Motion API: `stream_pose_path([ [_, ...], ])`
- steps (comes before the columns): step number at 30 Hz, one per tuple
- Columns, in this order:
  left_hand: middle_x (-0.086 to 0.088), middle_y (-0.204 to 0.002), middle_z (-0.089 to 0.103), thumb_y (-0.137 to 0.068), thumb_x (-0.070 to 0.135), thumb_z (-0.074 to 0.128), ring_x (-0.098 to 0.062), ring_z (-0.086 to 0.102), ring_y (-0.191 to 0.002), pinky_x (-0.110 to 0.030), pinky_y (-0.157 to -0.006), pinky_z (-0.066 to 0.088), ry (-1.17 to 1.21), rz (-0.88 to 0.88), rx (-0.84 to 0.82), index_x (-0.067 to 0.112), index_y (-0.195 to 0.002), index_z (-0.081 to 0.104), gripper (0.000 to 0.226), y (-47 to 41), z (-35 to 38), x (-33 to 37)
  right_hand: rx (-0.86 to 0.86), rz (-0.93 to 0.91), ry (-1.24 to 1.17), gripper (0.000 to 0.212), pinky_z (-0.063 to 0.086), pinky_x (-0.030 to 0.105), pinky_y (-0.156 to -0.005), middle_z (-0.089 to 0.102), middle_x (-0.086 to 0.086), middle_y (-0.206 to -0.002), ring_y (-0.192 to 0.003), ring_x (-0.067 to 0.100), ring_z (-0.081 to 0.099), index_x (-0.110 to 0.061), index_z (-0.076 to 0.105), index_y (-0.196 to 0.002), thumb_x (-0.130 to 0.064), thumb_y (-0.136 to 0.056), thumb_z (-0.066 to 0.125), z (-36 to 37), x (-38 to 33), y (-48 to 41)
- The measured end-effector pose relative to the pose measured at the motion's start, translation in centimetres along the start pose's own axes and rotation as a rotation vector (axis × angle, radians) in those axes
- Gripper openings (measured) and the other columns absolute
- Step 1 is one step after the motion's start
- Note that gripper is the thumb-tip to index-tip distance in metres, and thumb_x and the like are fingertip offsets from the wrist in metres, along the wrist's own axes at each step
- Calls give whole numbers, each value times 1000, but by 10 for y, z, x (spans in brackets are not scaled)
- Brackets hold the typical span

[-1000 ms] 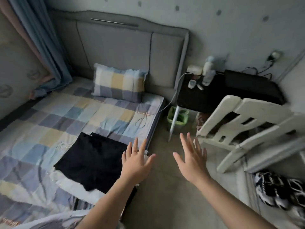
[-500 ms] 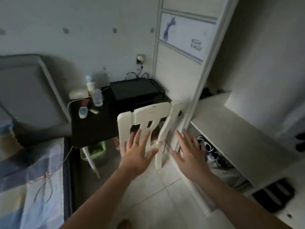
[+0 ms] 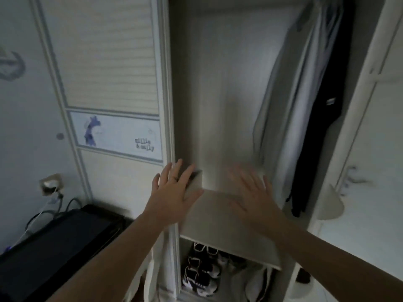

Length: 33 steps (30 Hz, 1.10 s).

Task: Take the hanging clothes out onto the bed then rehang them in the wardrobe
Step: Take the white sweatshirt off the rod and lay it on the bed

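Bedroom corner, pale walls, dim light. Wardrobe (image 3: 218, 83) fills the middle of the view, its compartment open. A slatted sliding door (image 3: 109, 51) stands left of the opening. Below the slats is a printed panel (image 3: 117, 136) with a blue figure and small dark lettering.

Hanging clothes (image 3: 305, 105) are bunched at the right side of the open compartment. Pale garments (image 3: 283, 127) make up the left of the bunch, with one dark garment (image 3: 320, 138) against them on the right. The hanger tops are too blurred to make out.

Shelf (image 3: 218, 225) runs across the bottom of the compartment, under the clothes. Shoes (image 3: 200, 275), black-and-white and white, sit in the space beneath it.

Left hand (image 3: 174, 192): raised in front of the door's edge, back of the hand to the camera, fingers straight and spread. Grip wide open, nothing in it. Ring (image 3: 174, 177) on one finger. Cannot tell whether the hand touches the frame.

Right hand (image 3: 253, 192): raised over the shelf, near the pale garments and to their left, motion-blurred. Fingers look extended; grip open and holding nothing. Contact with the cloth cannot be told.

Lower left: black box (image 3: 54, 247) against the wall, and above it a wall socket (image 3: 51, 184) with a plug in it. Right of the wardrobe: rounded corner shelf (image 3: 329, 205), pale.
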State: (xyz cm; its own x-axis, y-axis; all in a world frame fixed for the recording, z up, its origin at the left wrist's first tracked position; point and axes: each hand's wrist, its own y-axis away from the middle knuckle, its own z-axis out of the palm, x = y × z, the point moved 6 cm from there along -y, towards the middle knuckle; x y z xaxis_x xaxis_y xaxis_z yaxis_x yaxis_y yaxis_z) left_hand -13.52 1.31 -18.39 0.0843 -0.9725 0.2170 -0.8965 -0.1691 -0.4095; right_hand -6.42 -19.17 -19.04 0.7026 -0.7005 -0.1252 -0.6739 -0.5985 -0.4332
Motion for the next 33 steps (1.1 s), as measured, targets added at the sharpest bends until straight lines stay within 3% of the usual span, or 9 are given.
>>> stream_pose_path([
  [5, 6, -166, -9, -83, 83, 5, -20, -11, -152, -48, -121, -1, -55, 181, 116, 46, -154, -1, 80, -106, -46, 22, 157, -24, 120, 70, -5, 49, -119, -14, -17, -161, -149, 15, -16, -45, -11, -151, -53, -99, 36, -73, 26, -57],
  [12, 7, -166, -10, -92, 75, 18, -23, -10, -153, -50, -121, 1, -161, 351, 251, 49, -153, -8, 71, -242, -99, 56, 349, -53, 342, 70, -4, 49, -119, -8, -14, -163, -150, 17, -11, -41, -7, -153, -56, -97, 32, -176, 65, -156],
  [19, 7, -167, -3, -90, 77, 18, -21, -4, -153, -51, -122, 8, -173, 408, 351, 47, -154, 1, 73, -365, -161, 100, 486, -76, 540, 67, 12, 47, -117, 7, -10, -163, -150, 19, 3, -38, 3, -154, -56, -98, 35, -285, 100, -258],
  [24, 7, -166, 4, -92, 74, 27, -19, 2, -152, -46, -119, 9, -67, 395, 372, 45, -154, 9, 70, -437, -176, 125, 491, 18, 580, 62, 23, 46, -110, 28, -8, -157, -143, 19, 23, -35, 15, -152, -54, -97, 38, -341, 132, -310],
  [29, 6, -166, 9, -91, 75, 30, -20, 5, -151, -48, -117, 13, 45, 445, 332, 43, -154, 14, 72, -501, -167, 152, 371, 219, 668, 59, 33, 46, -102, 45, 4, -147, -132, 29, 41, -32, 26, -149, -50, -95, 41, -367, 164, -348],
  [33, 4, -165, 15, -91, 74, 33, -20, 8, -151, -48, -117, 16, 136, 532, 298, 43, -154, 17, 72, -543, -149, 180, 339, 373, 643, 44, 46, 41, -94, 56, 13, -133, -119, 34, 53, -23, 45, -134, -42, -94, 43, -376, 182, -365],
])
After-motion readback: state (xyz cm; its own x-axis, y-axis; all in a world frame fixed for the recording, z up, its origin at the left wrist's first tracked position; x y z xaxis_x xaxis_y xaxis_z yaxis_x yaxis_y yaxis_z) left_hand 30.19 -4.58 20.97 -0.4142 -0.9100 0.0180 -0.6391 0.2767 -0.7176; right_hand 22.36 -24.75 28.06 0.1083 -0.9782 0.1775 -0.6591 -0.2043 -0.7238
